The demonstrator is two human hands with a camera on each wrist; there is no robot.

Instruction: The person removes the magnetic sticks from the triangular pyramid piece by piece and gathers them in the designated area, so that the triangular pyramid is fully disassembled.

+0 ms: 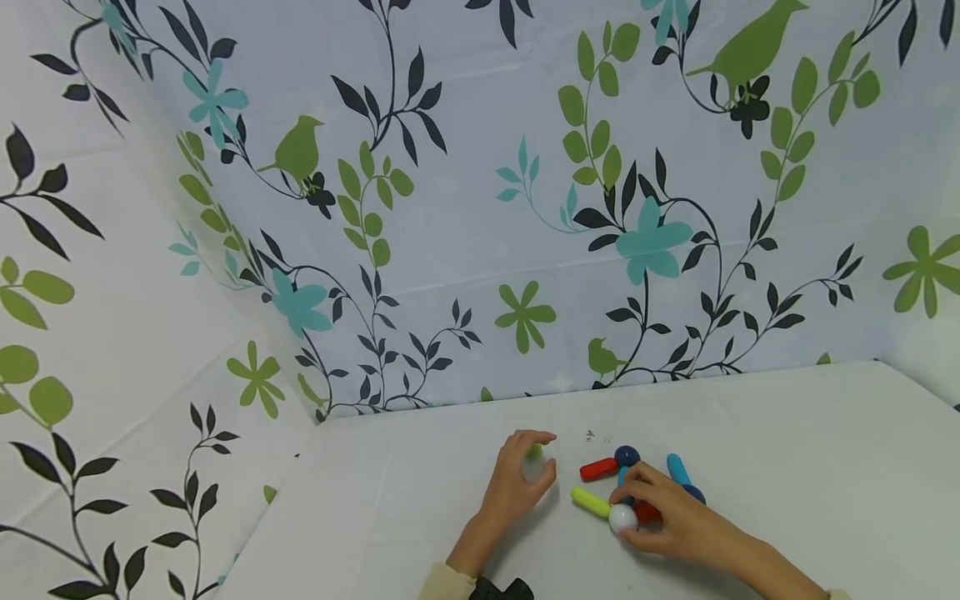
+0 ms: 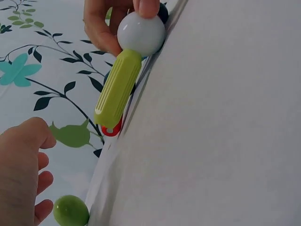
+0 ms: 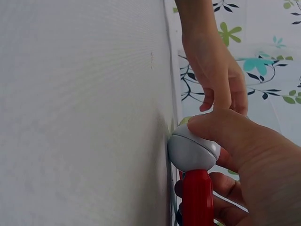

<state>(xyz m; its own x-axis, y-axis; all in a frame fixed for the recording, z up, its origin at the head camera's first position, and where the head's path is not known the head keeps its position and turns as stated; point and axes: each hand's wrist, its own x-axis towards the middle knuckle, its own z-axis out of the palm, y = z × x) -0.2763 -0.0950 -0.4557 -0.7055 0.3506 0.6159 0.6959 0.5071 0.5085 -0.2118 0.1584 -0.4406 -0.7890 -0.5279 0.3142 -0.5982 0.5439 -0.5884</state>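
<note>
Toy building rods and balls lie on the white table. My right hand (image 1: pixel 675 518) pinches a white ball (image 1: pixel 622 519) between thumb and fingers. A ribbed yellow-green rod (image 2: pixel 117 89) extends from that ball on one side. A red rod (image 3: pixel 197 197) meets it on another, partly under the hand. To the left, my left hand (image 1: pixel 517 477) has its fingers loosely bent, with a gap between thumb and fingertips. A green ball (image 2: pixel 70 211) sits beside those fingers; whether they touch it I cannot tell.
Beyond the right hand lie another red rod (image 1: pixel 597 469), a dark blue ball (image 1: pixel 627 456) and a light blue rod (image 1: pixel 678 468) with a second dark blue ball (image 1: pixel 694 493). Patterned cloth (image 1: pixel 465 208) hangs behind and left of the table (image 1: pixel 787 450).
</note>
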